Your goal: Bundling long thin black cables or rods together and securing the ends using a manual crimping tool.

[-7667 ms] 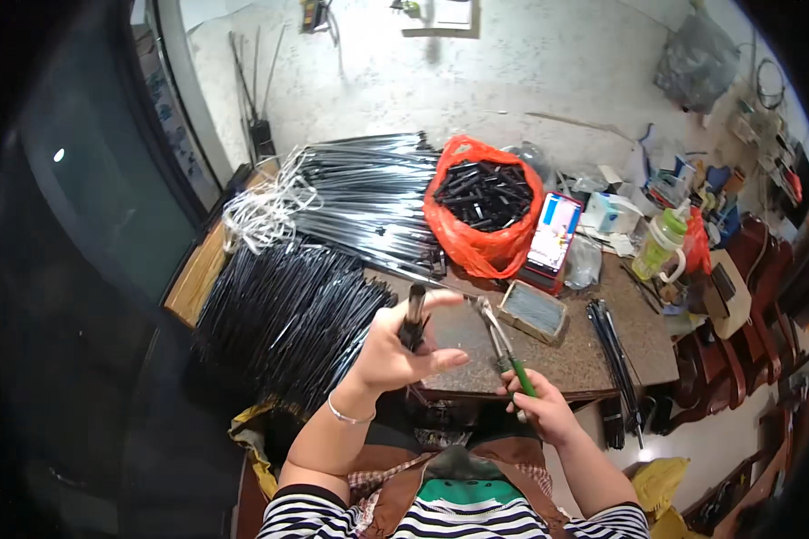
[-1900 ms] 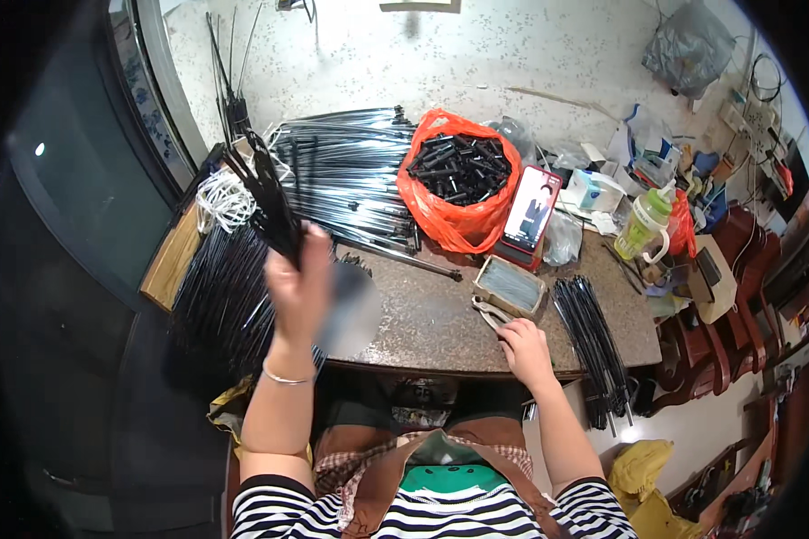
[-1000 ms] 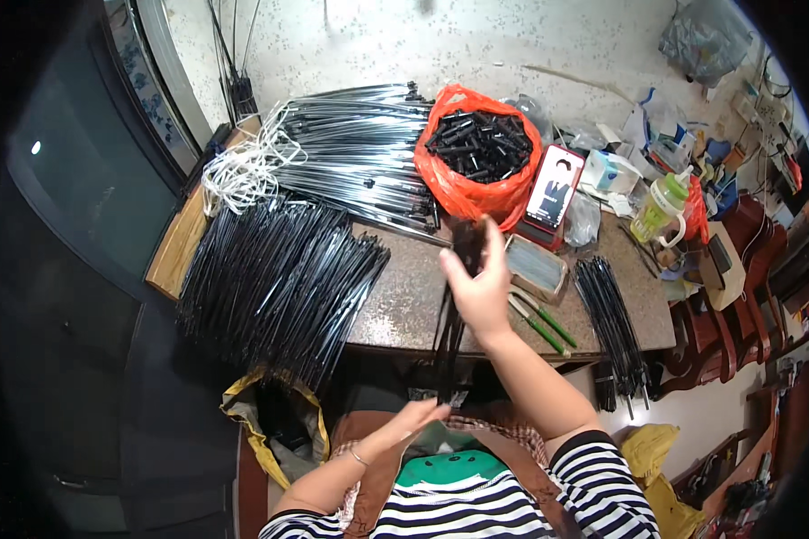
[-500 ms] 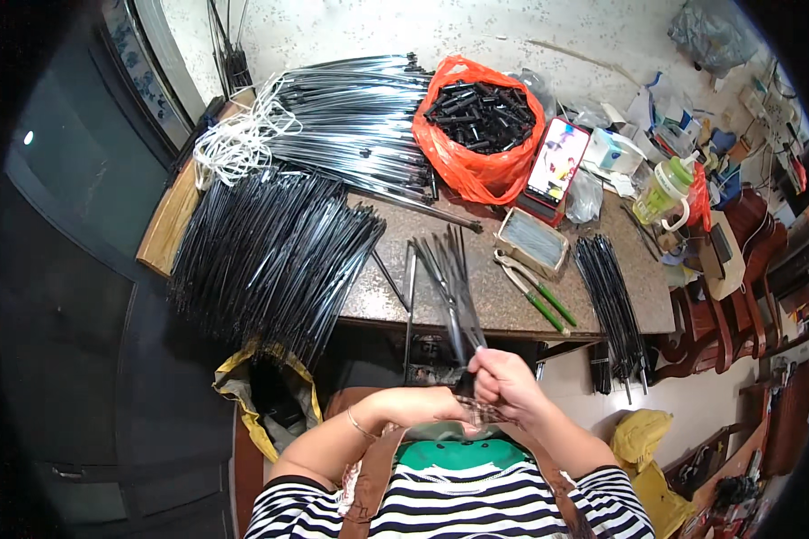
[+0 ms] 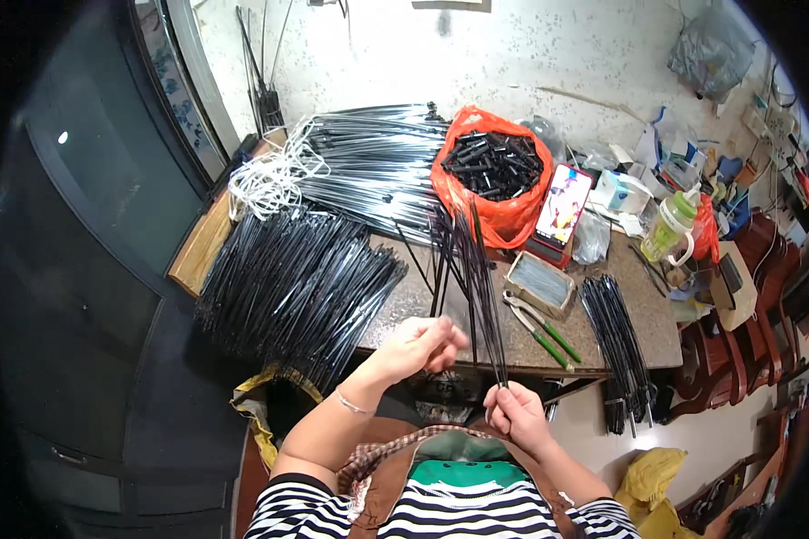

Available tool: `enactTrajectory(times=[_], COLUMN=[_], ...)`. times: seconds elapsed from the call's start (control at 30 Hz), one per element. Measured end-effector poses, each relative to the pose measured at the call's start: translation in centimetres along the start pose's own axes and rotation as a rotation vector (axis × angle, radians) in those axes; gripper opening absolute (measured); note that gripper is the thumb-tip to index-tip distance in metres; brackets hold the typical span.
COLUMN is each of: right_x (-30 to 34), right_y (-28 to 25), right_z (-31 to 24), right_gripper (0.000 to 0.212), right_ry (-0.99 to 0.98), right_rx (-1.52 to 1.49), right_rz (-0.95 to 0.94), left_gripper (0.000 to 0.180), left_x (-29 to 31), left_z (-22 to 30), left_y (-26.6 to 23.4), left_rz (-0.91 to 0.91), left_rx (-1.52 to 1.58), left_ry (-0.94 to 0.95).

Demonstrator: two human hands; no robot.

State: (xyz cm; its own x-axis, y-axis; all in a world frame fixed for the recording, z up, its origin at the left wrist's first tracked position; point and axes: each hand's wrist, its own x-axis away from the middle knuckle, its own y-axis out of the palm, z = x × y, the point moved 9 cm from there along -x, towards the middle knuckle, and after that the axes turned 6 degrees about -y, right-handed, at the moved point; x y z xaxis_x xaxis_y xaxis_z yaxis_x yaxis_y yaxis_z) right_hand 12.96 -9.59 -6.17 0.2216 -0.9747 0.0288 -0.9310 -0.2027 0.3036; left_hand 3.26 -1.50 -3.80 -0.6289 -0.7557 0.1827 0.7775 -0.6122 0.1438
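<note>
My right hand (image 5: 520, 415) is closed round the lower end of a bundle of thin black umbrella ribs (image 5: 490, 305). The ribs fan upward over the table, their far ends in front of the orange bag. My left hand (image 5: 421, 347) is just left of them, at the table's front edge. Its fingers are curled and smeared by motion, so whether a rib is in them does not show. A thick pile of black ribs (image 5: 301, 292) lies to the left of that hand.
Long shiny rods (image 5: 377, 157) lie at the back beside tangled white cord (image 5: 274, 180). An orange plastic bag (image 5: 505, 226) holds black tubes. Phone (image 5: 564, 205), box of thin wires (image 5: 541, 284), green-handled pliers (image 5: 548, 340), another rib bundle (image 5: 618, 346) and bottle (image 5: 671, 225) stretch rightward.
My left hand has moved up and away from my right hand, toward the table edge. The ribs in my right hand now spread wider. The whole view has shifted slightly.
</note>
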Motion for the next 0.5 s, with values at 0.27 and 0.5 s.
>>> enactTrajectory(times=[0.27,0.5], right_x=[-0.8,-8.5], right_y=[0.7,-3.6], right_z=[6.6,-6.2], right_gripper=[0.023,0.083], right_ry=[0.12,-0.448], right_rx=[0.878,-0.009], right_rz=[-0.495,0.032], left_gripper=[0.027,0.014], left_x=[-1.9,-0.7], left_z=[6.2,2.5], left_y=[-0.2,4.5], left_rz=[0.243,-0.108], left_rx=[0.407,-0.284], left_ry=[0.224,0.256])
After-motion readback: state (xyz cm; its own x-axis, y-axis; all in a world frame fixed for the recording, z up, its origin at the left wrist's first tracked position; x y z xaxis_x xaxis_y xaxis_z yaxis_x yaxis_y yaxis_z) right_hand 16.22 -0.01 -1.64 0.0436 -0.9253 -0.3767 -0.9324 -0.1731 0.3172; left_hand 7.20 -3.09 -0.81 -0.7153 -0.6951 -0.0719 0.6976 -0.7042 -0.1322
